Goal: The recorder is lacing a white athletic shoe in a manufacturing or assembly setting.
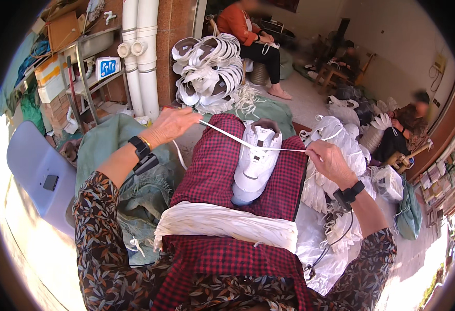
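Note:
A white sneaker [255, 168] lies between my thighs on a red-and-black checked cloth [207, 155], its toe toward me. A flat white shoelace [222, 133] runs across the shoe's upper part, pulled out to both sides. My left hand [173, 126] pinches one end, and a loose length hangs below it. The other end is pinched in my right hand [331, 161], out to the right of the shoe. Across my lap, nearer to me, lies a thick bundle of white laces [227, 224].
Stacked white shoe uppers [209, 72] stand ahead beside white pipes [147, 57]. A blue chair [40, 166] with a phone [51, 182] is at left. White plastic bags [336, 135] crowd my right side. Other people sit farther back, one in an orange top [236, 25].

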`<act>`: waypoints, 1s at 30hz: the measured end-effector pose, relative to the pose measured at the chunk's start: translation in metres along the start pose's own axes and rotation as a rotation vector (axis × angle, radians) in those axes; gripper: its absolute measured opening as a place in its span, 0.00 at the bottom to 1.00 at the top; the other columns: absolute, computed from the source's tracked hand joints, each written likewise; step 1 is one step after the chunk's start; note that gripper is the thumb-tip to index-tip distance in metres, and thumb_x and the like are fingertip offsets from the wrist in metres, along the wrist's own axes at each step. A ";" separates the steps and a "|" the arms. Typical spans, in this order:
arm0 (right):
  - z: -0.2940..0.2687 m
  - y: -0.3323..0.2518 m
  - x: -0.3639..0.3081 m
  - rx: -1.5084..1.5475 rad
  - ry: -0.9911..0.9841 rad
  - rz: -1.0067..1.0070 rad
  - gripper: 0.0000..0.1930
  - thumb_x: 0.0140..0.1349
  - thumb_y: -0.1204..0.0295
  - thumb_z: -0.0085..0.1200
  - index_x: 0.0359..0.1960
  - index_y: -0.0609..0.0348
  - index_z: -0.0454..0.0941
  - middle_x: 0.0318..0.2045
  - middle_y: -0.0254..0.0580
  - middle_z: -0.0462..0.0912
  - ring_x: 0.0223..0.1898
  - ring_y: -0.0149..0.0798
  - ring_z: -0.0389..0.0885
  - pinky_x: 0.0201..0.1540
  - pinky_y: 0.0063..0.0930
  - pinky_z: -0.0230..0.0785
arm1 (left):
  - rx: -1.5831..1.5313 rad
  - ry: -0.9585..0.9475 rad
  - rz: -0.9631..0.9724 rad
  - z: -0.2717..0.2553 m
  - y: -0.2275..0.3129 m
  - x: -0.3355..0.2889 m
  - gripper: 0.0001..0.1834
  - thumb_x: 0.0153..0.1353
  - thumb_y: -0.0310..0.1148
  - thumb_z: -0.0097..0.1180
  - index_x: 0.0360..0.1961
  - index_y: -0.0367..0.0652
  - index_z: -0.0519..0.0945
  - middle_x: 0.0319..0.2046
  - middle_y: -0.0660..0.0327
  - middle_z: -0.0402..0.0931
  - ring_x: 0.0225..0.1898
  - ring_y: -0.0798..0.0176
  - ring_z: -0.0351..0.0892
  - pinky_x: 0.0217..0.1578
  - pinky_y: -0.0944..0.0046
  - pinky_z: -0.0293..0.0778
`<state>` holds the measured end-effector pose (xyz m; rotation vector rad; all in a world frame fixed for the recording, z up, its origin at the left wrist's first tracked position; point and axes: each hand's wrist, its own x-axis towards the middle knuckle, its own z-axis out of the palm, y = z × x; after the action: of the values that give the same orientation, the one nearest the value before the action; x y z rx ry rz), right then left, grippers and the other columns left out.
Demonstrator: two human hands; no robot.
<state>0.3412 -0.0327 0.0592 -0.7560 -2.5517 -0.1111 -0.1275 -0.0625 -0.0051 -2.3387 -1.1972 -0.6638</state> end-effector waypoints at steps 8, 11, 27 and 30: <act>-0.098 0.035 -0.072 -0.361 -0.014 0.082 0.05 0.60 0.78 0.54 0.38 0.60 0.78 0.32 0.50 0.81 0.33 0.57 0.81 0.33 0.44 0.73 | 0.076 0.084 -0.249 -0.097 -0.058 -0.044 0.10 0.70 0.34 0.51 0.46 0.44 0.81 0.36 0.55 0.79 0.37 0.47 0.80 0.37 0.53 0.76; -0.144 0.045 -0.098 -0.442 0.044 0.250 0.07 0.63 0.78 0.53 0.41 0.65 0.79 0.36 0.55 0.82 0.39 0.60 0.81 0.40 0.42 0.74 | 0.133 0.188 -0.322 -0.128 -0.082 -0.060 0.12 0.70 0.36 0.52 0.46 0.41 0.81 0.41 0.52 0.81 0.42 0.43 0.79 0.43 0.53 0.75; -0.153 0.000 -0.128 -0.502 0.989 0.346 0.12 0.70 0.78 0.50 0.51 0.58 0.82 0.43 0.37 0.82 0.40 0.31 0.80 0.41 0.23 0.71 | 0.044 1.026 -0.522 -0.171 -0.034 -0.052 0.10 0.68 0.27 0.55 0.47 0.43 0.85 0.37 0.62 0.74 0.38 0.68 0.75 0.38 0.67 0.72; -0.048 -0.003 -0.083 0.344 0.758 0.495 0.06 0.67 0.80 0.55 0.44 0.63 0.79 0.36 0.32 0.80 0.38 0.26 0.78 0.42 0.19 0.70 | -0.219 0.862 -0.566 -0.117 0.004 -0.018 0.11 0.68 0.24 0.53 0.46 0.40 0.85 0.40 0.63 0.73 0.39 0.72 0.74 0.39 0.72 0.70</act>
<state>0.4212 -0.0864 0.0637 -0.9525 -1.5709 0.1710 -0.1591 -0.1417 0.0767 -1.4905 -1.3560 -1.8255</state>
